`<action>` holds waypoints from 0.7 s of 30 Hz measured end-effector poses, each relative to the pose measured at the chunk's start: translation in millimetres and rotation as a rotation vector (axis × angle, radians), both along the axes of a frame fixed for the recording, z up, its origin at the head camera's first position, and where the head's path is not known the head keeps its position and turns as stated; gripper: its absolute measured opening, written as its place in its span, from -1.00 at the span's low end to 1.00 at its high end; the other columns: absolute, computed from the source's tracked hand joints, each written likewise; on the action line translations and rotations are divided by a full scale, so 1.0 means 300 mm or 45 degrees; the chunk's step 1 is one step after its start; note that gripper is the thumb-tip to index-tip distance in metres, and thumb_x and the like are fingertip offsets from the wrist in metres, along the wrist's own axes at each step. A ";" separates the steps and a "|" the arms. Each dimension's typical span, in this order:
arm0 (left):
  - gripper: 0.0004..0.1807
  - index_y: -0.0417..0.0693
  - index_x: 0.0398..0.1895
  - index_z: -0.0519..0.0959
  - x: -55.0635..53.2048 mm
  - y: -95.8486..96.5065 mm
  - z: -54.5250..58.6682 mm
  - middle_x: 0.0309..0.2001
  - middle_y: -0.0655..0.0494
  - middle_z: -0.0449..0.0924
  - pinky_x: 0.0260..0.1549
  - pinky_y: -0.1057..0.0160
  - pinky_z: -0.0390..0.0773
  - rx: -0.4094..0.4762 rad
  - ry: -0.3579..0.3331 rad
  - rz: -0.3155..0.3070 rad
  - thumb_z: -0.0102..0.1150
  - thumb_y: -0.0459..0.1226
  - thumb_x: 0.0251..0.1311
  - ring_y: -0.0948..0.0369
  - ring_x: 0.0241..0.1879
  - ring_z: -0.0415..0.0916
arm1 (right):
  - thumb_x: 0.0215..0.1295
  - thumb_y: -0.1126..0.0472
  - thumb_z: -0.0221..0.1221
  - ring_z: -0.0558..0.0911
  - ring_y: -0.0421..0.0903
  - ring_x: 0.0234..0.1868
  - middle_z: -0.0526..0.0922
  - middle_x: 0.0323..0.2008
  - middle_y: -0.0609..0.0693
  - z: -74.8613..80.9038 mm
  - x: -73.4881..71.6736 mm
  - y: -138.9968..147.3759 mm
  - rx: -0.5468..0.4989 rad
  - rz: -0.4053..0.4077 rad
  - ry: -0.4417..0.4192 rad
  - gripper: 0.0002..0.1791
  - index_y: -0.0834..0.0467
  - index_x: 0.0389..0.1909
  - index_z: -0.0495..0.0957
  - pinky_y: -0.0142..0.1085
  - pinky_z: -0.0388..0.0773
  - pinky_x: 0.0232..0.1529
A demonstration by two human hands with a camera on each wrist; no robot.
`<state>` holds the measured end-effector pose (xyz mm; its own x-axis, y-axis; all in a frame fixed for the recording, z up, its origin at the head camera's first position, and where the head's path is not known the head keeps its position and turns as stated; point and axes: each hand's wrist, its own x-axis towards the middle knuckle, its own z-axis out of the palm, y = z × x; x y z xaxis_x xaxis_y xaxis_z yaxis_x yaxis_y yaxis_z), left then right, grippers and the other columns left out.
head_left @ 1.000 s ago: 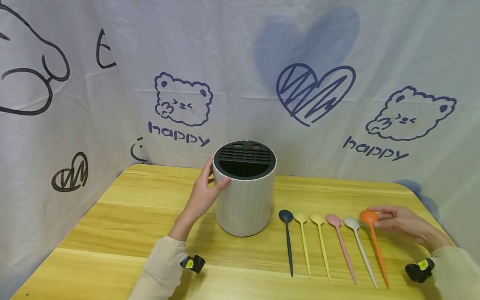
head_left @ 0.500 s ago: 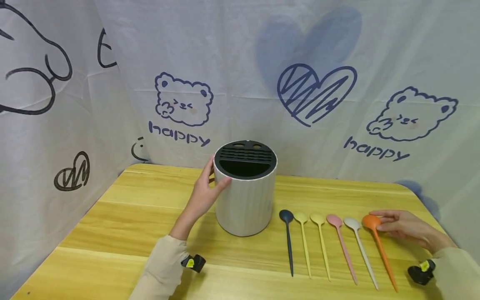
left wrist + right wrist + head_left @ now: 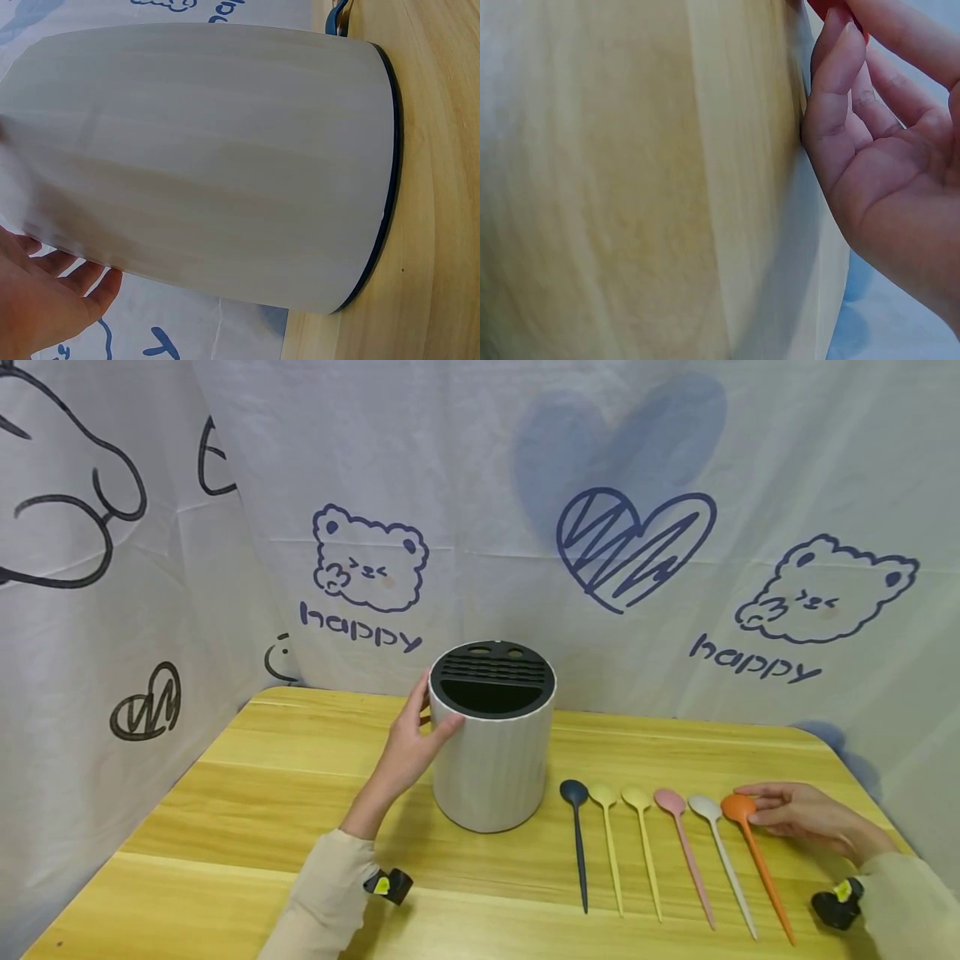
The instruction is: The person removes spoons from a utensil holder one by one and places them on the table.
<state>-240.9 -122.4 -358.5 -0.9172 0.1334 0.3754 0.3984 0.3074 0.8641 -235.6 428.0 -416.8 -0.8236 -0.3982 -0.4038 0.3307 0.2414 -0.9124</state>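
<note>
A white ribbed utensil holder [image 3: 491,772] with a slotted black top stands upright on the wooden table. My left hand [image 3: 408,752] grips its left side near the rim, thumb in front and fingers behind. The left wrist view shows those fingers [image 3: 101,289] along the holder's wall. At the right end of a row of spoons lies an orange spoon [image 3: 767,868]. My right hand [image 3: 813,818] pinches its bowl between thumb and fingers. In the right wrist view most of that spoon is out of frame. Just left of it is a white spoon [image 3: 723,845].
Further left in the row lie a pink spoon [image 3: 690,852], a yellow spoon [image 3: 645,852], a second yellow spoon [image 3: 610,852] and a dark blue spoon [image 3: 578,843] nearest the holder. A printed white curtain [image 3: 480,560] hangs behind the table [image 3: 262,827].
The orange spoon, pinched by my right hand, has shifted: its bowl went right, then slightly back left, and its handle end now lies further right. The left hand keeps its hold.
</note>
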 end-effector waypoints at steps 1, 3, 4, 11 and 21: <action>-0.04 0.03 0.55 -0.04 0.000 0.000 0.000 0.48 0.02 0.04 0.24 -0.11 0.28 0.002 0.002 -0.003 0.12 0.19 0.21 -0.05 0.37 0.13 | 0.29 0.41 0.17 0.64 -0.14 -0.15 0.66 -0.13 -0.06 0.001 0.000 -0.001 0.019 -0.002 0.002 -0.58 0.38 0.17 0.46 -0.25 0.62 -0.11; -0.04 0.04 0.55 -0.04 0.001 -0.001 0.000 0.49 0.02 0.04 0.25 -0.10 0.28 0.004 0.003 -0.008 0.12 0.19 0.21 -0.05 0.38 0.13 | 0.29 0.40 0.17 0.64 -0.14 -0.14 0.65 -0.12 -0.07 0.001 0.000 -0.002 0.055 0.001 0.012 -0.53 0.46 0.20 0.39 -0.24 0.61 -0.11; -0.04 0.04 0.55 -0.04 0.001 -0.001 0.000 0.49 0.02 0.04 0.25 -0.10 0.28 0.005 0.003 -0.011 0.12 0.19 0.21 -0.05 0.38 0.12 | 0.30 0.39 0.17 0.63 -0.15 -0.14 0.64 -0.10 -0.07 0.002 0.001 -0.002 0.076 0.005 0.019 -0.50 0.50 0.22 0.35 -0.24 0.61 -0.11; -0.05 0.04 0.55 -0.05 0.002 0.000 0.000 0.49 0.02 0.03 0.25 -0.09 0.28 0.004 -0.002 -0.007 0.13 0.15 0.23 -0.05 0.38 0.13 | 0.30 0.31 0.20 0.55 -0.23 -0.15 0.55 -0.08 -0.09 0.003 0.002 0.000 0.240 -0.001 0.079 -0.37 0.55 0.27 0.22 -0.29 0.59 -0.13; -0.09 -0.01 0.54 -0.04 0.003 0.001 0.004 0.48 0.01 0.05 0.25 -0.08 0.28 0.002 -0.007 0.003 0.14 0.06 0.26 -0.05 0.37 0.13 | 0.36 0.25 0.16 0.54 -0.21 -0.20 0.56 -0.10 -0.13 0.002 0.005 -0.007 0.266 -0.073 0.093 -0.37 0.54 0.29 0.20 -0.30 0.59 -0.21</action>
